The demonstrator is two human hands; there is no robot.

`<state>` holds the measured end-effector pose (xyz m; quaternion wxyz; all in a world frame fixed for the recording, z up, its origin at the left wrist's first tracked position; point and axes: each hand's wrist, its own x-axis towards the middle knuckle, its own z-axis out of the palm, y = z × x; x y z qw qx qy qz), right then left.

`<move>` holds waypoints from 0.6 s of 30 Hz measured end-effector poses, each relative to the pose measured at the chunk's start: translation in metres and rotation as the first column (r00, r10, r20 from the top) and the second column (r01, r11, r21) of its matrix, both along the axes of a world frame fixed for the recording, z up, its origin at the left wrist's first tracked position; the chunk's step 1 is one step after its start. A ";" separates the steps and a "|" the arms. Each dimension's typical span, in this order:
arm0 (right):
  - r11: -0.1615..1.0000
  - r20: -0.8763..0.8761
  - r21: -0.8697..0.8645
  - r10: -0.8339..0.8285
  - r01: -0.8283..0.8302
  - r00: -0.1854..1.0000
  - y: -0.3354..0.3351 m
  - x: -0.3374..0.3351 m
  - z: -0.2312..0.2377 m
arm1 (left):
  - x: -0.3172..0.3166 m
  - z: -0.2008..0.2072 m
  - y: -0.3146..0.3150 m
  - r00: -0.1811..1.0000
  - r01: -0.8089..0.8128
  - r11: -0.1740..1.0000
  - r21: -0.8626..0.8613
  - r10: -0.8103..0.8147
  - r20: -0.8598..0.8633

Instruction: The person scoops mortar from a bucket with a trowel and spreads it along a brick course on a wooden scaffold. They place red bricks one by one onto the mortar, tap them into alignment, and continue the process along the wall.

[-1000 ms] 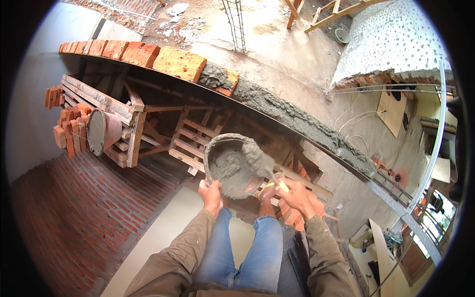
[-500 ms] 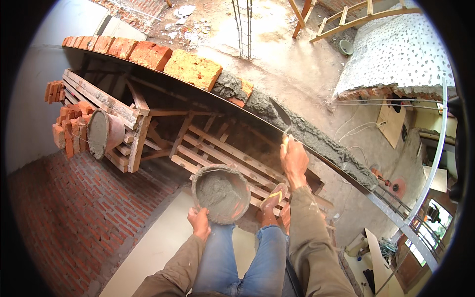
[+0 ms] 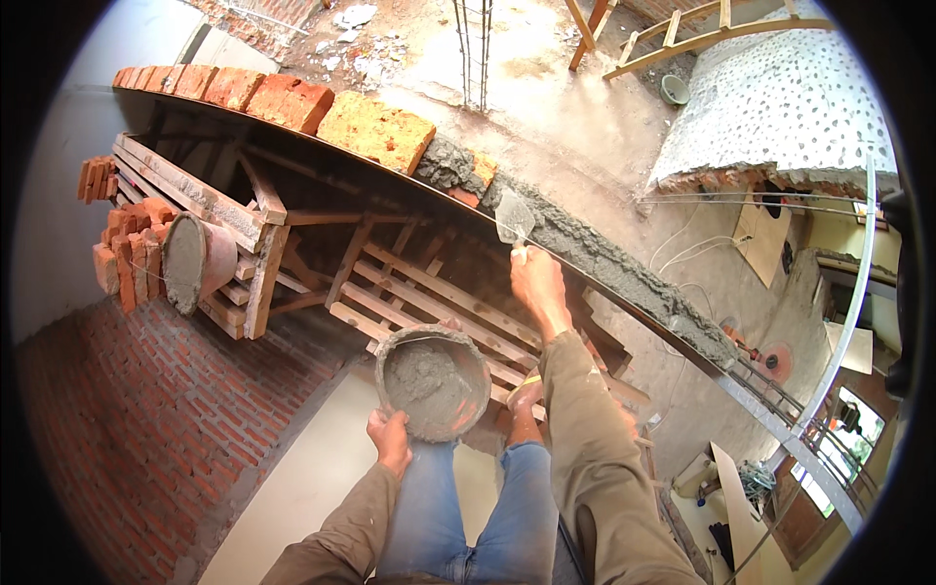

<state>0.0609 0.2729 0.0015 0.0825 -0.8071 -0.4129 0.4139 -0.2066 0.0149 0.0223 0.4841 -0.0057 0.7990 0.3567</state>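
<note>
My left hand point(image 3: 392, 442) grips the rim of a round bucket point(image 3: 482, 392) above my lap. Grey wet mortar point(image 3: 425, 378) lies inside it. My right hand point(image 3: 539, 288) is closed round the handle of a trowel point(image 3: 514, 216), whose blade rests against the mortar bed point(image 3: 614, 261) along the top of the wall. The blade is near the end of the laid bricks. An orange brick point(image 3: 376, 132) is the nearest full one in the row, with a lump of mortar point(image 3: 448, 163) at its end.
A wooden scaffold point(image 3: 263, 278) stands below the wall, with a second bucket point(image 3: 198, 261) and stacked bricks point(image 3: 127, 249) on the left. Upright steel bars point(image 3: 472, 54) rise beyond the wall. A metal rail point(image 3: 824, 478) crosses at the right. My foot point(image 3: 526, 390) is on the slats.
My right hand has moved left along the wall with the trowel, and the blade has turned to show its flat face. My left hand and the bucket have stayed nearly still.
</note>
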 end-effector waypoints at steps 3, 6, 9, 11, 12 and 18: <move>0.995 0.031 -0.074 0.062 -0.059 0.998 0.002 -0.007 0.022 | 0.005 0.002 0.006 1.000 -0.006 1.000 0.002 0.006 -0.019; 0.992 0.028 -0.060 0.111 -0.109 0.993 0.000 -0.014 0.026 | 0.007 0.002 0.009 1.000 0.025 1.000 0.011 -0.025 -0.001; 0.996 0.027 -0.046 0.084 -0.083 0.996 -0.011 -0.012 0.019 | 0.009 0.002 0.012 0.999 0.045 0.999 0.018 -0.045 0.027; 0.996 0.056 -0.086 0.029 -0.025 0.998 -0.023 -0.004 0.019 | 0.010 0.002 0.013 0.999 0.012 1.000 0.022 -0.013 0.037; 0.994 0.070 -0.105 0.006 0.002 0.998 -0.029 0.001 0.020 | 0.010 0.002 0.013 0.999 0.018 1.000 0.020 -0.018 0.030; 0.999 0.145 -0.042 0.030 -0.025 0.989 -0.041 0.010 0.030 | 0.007 -0.006 0.008 0.999 0.030 0.999 0.017 -0.030 0.022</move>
